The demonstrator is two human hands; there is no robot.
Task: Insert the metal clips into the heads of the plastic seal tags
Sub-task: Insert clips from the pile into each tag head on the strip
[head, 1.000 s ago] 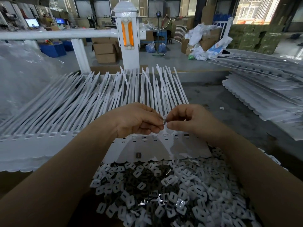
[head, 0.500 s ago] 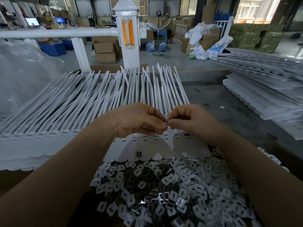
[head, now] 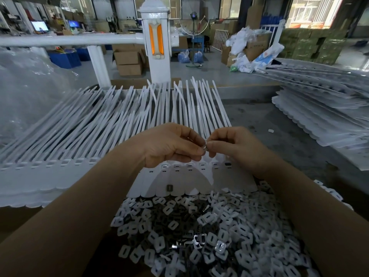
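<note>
My left hand [head: 169, 145] and my right hand [head: 233, 145] meet fingertip to fingertip above a strip of white plastic seal tags [head: 191, 176]. Between them they pinch a small shiny metal clip [head: 204, 146]. The tag heads below show a row of slots; several hold clips, and the rightmost slot [head: 227, 164] looks dark. One loose clip [head: 169, 187] lies on the strip's flat part. Long white tag tails [head: 159, 112] fan away behind my hands.
A heap of metal clips and small white pieces [head: 199, 232] fills the near foreground between my forearms. More tag strips [head: 40, 172] lie to the left, and stacked strips [head: 323, 120] at the right. A white post [head: 157, 41] and rail stand behind.
My hands have stayed together over the same tag heads, shifting only slightly to the right and up, still working the clip between the fingertips.
</note>
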